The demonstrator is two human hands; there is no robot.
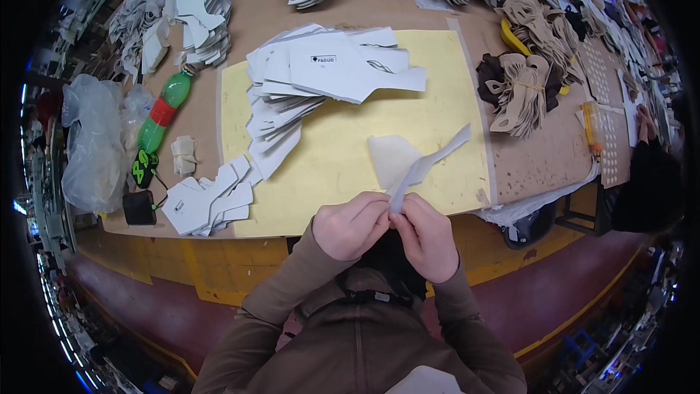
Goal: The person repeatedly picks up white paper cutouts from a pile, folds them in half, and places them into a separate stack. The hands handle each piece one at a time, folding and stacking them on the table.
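Flanking hands [386, 230], white stacks [306, 95], bottle [164, 111]

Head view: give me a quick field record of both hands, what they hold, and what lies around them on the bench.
left hand: pinching the near end of the grey strip
right hand: pinching the same end
grey strip: long, thin, pointing away to the right
pale piece: flat on the yellow mat, behind the strip
white cut pieces: fanned stack, far left of mat
green bottle: lying left of mat
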